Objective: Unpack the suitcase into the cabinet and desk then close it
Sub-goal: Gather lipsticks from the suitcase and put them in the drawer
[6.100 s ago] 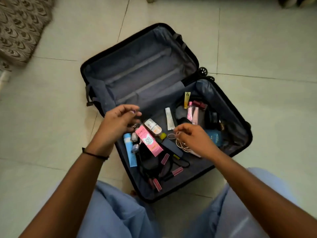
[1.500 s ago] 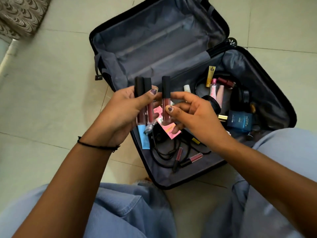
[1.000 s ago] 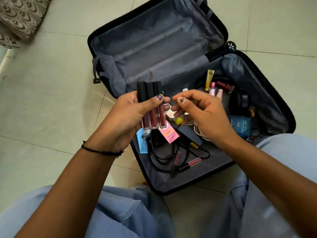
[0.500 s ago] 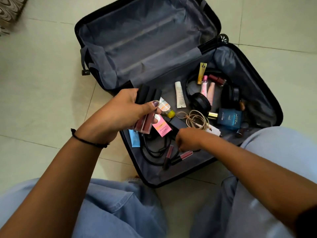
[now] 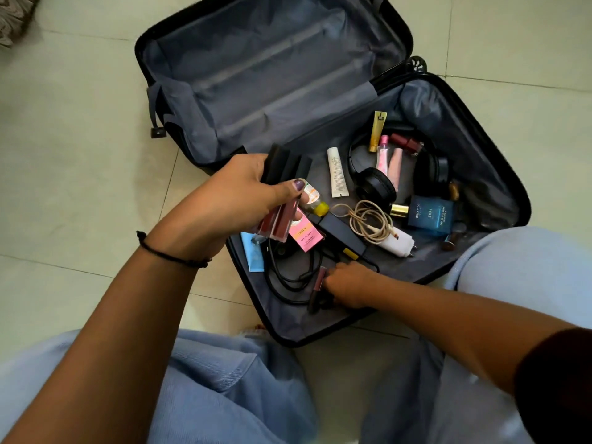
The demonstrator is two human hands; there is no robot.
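Note:
A black suitcase (image 5: 499,174) lies open on the floor, its far half bare grey lining. My left hand (image 5: 230,200) grips three black-capped lip gloss tubes (image 5: 282,193) above the near half. My right hand (image 5: 347,285) is low at the near edge, fingers curled around two more lip gloss tubes (image 5: 318,285). Still in the case: black headphones (image 5: 374,184), a blue perfume box (image 5: 431,214), a coiled beige cable (image 5: 368,221) with a white charger (image 5: 398,243), a black adapter (image 5: 342,233), a pink box (image 5: 306,235), and small tubes (image 5: 336,171).
The suitcase sits on pale floor tiles (image 5: 80,155). My knees in light blue trousers (image 5: 230,389) frame it at the bottom and right. A patterned mat corner (image 5: 12,17) shows at the top left. A black cord (image 5: 288,277) loops by the near rim.
My right hand passed a third lip gloss to my left hand, then dropped to the near edge of the case and closed on the two tubes lying there.

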